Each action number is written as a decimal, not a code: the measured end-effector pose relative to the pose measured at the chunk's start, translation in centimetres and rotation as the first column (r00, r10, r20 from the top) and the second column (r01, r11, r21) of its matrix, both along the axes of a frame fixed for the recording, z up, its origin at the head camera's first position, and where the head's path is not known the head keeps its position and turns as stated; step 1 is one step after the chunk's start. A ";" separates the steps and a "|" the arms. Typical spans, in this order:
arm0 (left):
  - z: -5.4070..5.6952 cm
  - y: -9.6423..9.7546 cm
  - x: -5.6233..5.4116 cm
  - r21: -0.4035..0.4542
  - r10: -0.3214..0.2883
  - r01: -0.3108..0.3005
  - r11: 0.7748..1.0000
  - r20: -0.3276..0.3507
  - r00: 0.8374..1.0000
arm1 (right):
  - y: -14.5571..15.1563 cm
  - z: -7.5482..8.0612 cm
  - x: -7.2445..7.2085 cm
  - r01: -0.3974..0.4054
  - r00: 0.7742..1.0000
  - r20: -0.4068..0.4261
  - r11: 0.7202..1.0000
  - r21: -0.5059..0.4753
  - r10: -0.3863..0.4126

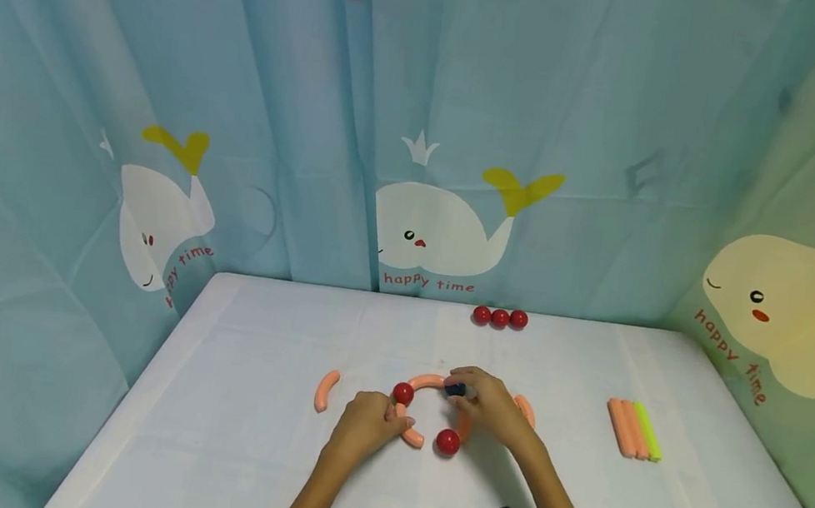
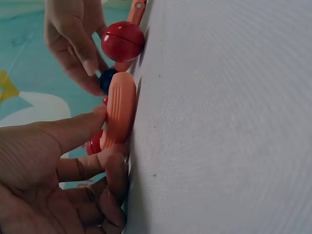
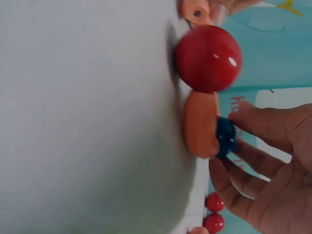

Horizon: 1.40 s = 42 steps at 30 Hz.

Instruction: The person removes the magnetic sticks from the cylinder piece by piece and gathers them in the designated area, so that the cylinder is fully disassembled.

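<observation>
A ridged, curved orange piece (image 2: 121, 109) is at the middle of the white table (image 1: 204, 449), pinched by the left hand (image 1: 362, 423). The right hand (image 1: 490, 403) pinches a smooth dark-blue ball (image 3: 226, 139). A glossy, round red ball (image 1: 447, 442) sits nearby.

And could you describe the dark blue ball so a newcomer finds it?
On the white table, curved orange pieces and red balls form a rough ring. At its back right, the right grip pinches the dark blue ball, the only blue one among red.
</observation>
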<state>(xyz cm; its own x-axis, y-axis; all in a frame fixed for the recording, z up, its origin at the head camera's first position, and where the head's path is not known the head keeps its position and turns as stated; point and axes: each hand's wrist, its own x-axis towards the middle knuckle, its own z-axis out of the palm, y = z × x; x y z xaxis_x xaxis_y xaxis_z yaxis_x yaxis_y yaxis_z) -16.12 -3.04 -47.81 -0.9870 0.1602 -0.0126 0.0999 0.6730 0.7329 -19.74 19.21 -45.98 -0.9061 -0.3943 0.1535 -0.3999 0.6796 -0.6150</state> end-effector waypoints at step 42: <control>-0.3 1.4 -1.4 0.030 -0.041 0.040 0.999 0.008 0.999 | -1.2 0.6 3.0 0.185 0.978 0.109 0.982 -0.045 -0.179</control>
<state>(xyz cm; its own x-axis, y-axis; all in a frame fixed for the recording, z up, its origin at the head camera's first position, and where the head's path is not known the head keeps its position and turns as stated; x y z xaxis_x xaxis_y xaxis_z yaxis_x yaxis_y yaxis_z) -17.51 -1.68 -48.14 -0.9795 0.2006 -0.0162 0.1199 0.6462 0.7537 -16.70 17.97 -45.41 -0.9741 -0.2146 0.0711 -0.2041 0.6992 -0.6852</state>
